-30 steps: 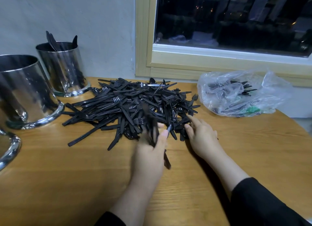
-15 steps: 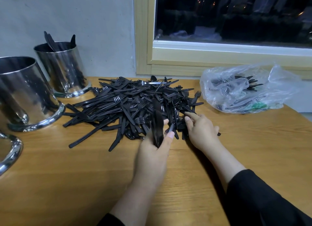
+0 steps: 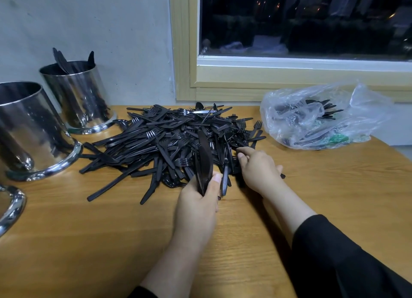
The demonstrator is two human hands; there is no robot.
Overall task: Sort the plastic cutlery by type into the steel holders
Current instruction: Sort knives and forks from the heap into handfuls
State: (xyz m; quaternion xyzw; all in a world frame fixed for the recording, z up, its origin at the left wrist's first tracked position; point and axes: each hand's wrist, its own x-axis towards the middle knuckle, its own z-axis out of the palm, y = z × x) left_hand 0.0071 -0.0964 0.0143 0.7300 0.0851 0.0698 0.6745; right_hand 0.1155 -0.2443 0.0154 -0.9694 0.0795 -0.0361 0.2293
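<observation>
- A steel base (image 3: 11, 206) shows at the left edge, cut off by the frame, so only its shiny rim can be seen.
- The near holder (image 3: 29, 128) stands behind it on the table (image 3: 89, 242); what is inside cannot be seen.
- The far holder (image 3: 78, 95) stands by the wall, just beside the near one, with a few black knives (image 3: 63, 60) sticking up out of it.
- The pile (image 3: 169, 139) of black plastic forks, knives and spoons lies loose on the table between the holders and the bag, its left edge touching the far holder's base.
- One metal fork (image 3: 196, 112) lies on top at the back of the pile.
- The left hand (image 3: 198, 206) is at the pile's near edge, fingers and thumb curled round a bundle (image 3: 204, 161) of knives, blades pointing up and away.
- The right hand (image 3: 259, 168) rests on the pile's right near corner, fingers bent down into the cutlery; a black handle end pokes out past its far side, so it seems to pinch a piece, though which kind cannot be told.
- The bag (image 3: 321, 117), clear plastic, lies at the right by the window frame (image 3: 245, 79), with more black cutlery inside it.
</observation>
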